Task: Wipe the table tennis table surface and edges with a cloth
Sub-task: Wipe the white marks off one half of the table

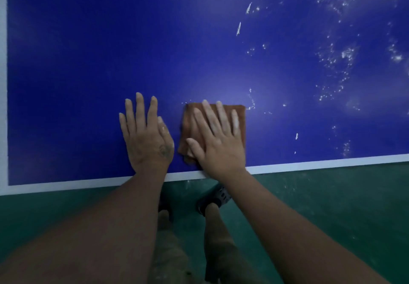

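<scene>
While R hand [218, 142] presses flat, fingers straight, on folded brown cloth [241, 124] by near edge of table [88, 62], L hand [146, 137] rests flat, empty, just left of it | white specks [332, 62] lie to cloth's right & farther out | R hand nearer, prob next sweep goes that way

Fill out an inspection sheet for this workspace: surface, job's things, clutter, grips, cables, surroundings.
Surface: blue table with a white border line; white specks and streaks scattered over its right part.
Job's things: brown cloth lying flat near the table's near edge.
Clutter: nothing seen.
Grips: left hand flat on bare table, fingers straight; right hand pressing flat on the cloth.
Cables: nothing seen.
Surroundings: green floor, faintly dusted; the person's legs and a dark sandal below the edge.
</scene>
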`<act>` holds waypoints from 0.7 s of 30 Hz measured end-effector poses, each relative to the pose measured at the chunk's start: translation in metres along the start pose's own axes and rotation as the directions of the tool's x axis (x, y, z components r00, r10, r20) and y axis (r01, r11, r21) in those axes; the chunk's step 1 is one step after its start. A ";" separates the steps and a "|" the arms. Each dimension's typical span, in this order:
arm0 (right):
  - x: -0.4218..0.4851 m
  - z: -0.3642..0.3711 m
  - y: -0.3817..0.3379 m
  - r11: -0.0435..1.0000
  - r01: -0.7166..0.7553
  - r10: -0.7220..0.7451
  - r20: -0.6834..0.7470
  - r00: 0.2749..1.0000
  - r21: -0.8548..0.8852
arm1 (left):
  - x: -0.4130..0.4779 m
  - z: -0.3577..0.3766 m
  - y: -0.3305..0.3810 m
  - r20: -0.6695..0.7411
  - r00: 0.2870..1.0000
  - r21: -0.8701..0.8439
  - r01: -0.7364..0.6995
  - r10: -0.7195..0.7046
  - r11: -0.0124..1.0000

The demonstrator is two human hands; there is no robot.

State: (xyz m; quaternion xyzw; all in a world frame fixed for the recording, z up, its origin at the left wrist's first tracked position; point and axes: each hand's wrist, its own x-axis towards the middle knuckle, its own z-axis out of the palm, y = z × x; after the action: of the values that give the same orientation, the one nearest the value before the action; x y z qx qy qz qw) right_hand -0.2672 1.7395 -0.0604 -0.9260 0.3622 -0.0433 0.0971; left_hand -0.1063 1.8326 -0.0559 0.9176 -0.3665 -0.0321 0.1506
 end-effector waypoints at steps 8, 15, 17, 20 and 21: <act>0.036 -0.013 0.080 0.993 0.115 -0.115 -0.029 0.993 -0.001 | 0.000 0.003 0.002 -0.008 1.000 -0.021 0.025 -0.025 0.999; -0.010 -0.032 0.156 0.982 -0.165 0.163 -0.025 0.986 -0.096 | 0.000 0.004 0.003 -0.032 0.999 -0.003 0.016 -0.016 1.000; -0.014 -0.029 0.132 0.995 -0.044 0.045 0.010 0.999 -0.085 | 0.000 0.004 0.002 -0.031 0.999 -0.013 0.030 -0.031 0.999; 0.004 -0.017 0.073 0.990 0.135 -0.133 0.054 0.990 -0.046 | 0.001 0.005 0.002 -0.023 0.999 -0.018 0.047 -0.047 0.999; 0.018 -0.012 0.053 0.984 0.175 -0.173 0.059 0.983 -0.026 | 0.001 0.005 0.001 -0.019 0.999 -0.013 0.048 -0.048 0.999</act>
State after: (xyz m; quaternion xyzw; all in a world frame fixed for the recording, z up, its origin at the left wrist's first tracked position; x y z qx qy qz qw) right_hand -0.2910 1.6876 -0.0598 -0.9564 0.2775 -0.0201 0.0888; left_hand -0.1075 1.8299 -0.0601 0.9254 -0.3427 -0.0291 0.1590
